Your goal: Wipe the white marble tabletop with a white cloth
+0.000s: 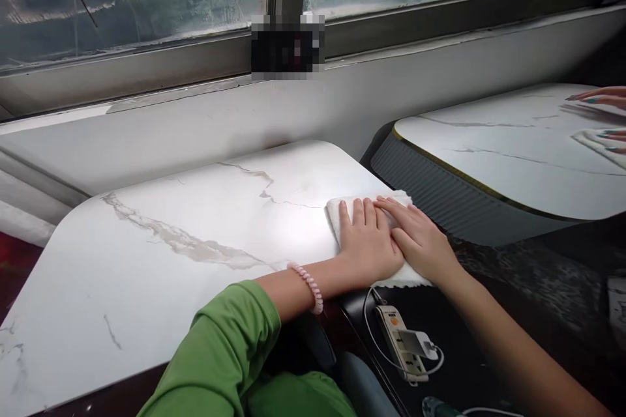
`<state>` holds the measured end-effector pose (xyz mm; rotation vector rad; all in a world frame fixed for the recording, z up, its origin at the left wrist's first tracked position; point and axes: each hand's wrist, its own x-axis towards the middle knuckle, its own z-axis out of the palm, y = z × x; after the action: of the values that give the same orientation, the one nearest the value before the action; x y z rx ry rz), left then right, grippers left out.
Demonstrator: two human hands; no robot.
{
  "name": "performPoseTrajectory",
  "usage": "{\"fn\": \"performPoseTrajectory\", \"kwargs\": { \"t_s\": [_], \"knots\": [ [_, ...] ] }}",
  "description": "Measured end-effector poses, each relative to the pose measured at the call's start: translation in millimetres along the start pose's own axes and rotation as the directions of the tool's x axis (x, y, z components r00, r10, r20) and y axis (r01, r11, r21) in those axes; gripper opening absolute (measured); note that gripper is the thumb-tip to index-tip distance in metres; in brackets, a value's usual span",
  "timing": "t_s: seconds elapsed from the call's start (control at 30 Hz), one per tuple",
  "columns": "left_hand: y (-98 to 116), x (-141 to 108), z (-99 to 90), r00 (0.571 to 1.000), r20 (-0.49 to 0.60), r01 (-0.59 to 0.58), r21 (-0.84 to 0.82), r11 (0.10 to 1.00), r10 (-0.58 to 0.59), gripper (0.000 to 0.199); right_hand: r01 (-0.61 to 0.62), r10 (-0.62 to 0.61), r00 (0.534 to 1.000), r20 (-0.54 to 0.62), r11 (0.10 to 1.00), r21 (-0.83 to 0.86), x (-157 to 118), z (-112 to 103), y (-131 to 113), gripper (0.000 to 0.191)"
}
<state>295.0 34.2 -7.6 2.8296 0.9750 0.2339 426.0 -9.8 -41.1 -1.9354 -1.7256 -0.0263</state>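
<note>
A folded white cloth lies on the right end of a white marble-patterned tabletop. My left hand rests palm down on it, fingers stretched out and a little apart; a pink coiled band circles the wrist below the green sleeve. Alongside it, my right hand also lies flat over the cloth, its fingers extended and touching the side of the left hand. The cloth's edges stick out past the fingertips and below both palms.
A power strip with a white charger and cable lies below the table's right end. Further right stands a second marble-patterned table, where another person's hands rest with a white cloth. Windows line the wall behind.
</note>
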Motion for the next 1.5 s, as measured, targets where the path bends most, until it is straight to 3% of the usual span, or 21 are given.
{"fn": "performPoseTrajectory", "kwargs": {
  "t_s": [0.13, 0.23, 0.5, 0.63, 0.73, 0.83, 1.03, 1.17, 1.37, 1.5],
  "knots": [
    [-13.0, 5.0, -0.2, 1.0, -0.003, 0.012, 0.004, 1.0, -0.012, 0.06, 0.008, -0.008, 1.0, 0.009, 1.0, -0.019, 15.7, 8.6, -2.2, 0.054],
    [-34.0, 16.1, -1.0, 0.999, -0.027, 0.022, 0.017, 1.0, -0.022, 0.059, 0.02, -0.02, 1.0, 0.009, 1.0, -0.012, 37.0, 22.1, -5.9, 0.053],
    [-142.8, 72.9, -11.7, 0.988, -0.036, 0.149, 0.041, 0.988, -0.147, 0.055, 0.07, -0.07, 0.997, 0.022, 0.998, -0.004, 155.4, 82.2, -42.7, 0.051],
    [-189.7, 91.1, -18.1, 0.968, -0.101, 0.234, 0.042, 0.971, -0.229, 0.053, 0.117, -0.117, 0.991, 0.062, 0.993, 0.0, 207.4, 107.2, -64.1, 0.051],
    [-207.8, 97.7, -20.7, 0.949, -0.16, 0.281, 0.04, 0.959, -0.272, 0.049, 0.161, -0.162, 0.985, 0.063, 0.987, 0.03, 229.9, 117.9, -71.1, 0.05],
    [-213.0, 100.5, -20.8, 0.938, -0.186, 0.304, 0.046, 0.951, -0.291, 0.047, 0.179, -0.182, 0.982, 0.05, 0.982, 0.055, 238.2, 122.2, -71.8, 0.05],
    [-204.5, 94.8, -18.3, 0.936, -0.184, 0.319, 0.083, 0.944, -0.299, 0.051, 0.194, -0.197, 0.977, 0.083, 0.98, 0.053, 227.6, 116.1, -71.5, 0.052],
    [-185.8, 72.3, -18.8, 0.941, -0.144, 0.32, 0.089, 0.943, -0.305, 0.054, 0.217, -0.219, 0.966, 0.135, 0.976, 0.028, 200.5, 104.6, -72.6, 0.055],
    [-125.0, 1.8, -22.2, 0.959, -0.068, 0.279, 0.079, 0.957, -0.274, 0.058, 0.292, -0.293, 0.941, 0.169, 0.956, 0.03, 111.9, 73.2, -75.5, 0.06],
    [-85.2, -49.5, -24.0, 0.984, -0.015, 0.18, 0.078, 0.981, -0.179, 0.06, 0.258, -0.258, 0.958, 0.126, 0.966, 0.015, 38.8, 51.2, -83.9, 0.061]
  ]
}}
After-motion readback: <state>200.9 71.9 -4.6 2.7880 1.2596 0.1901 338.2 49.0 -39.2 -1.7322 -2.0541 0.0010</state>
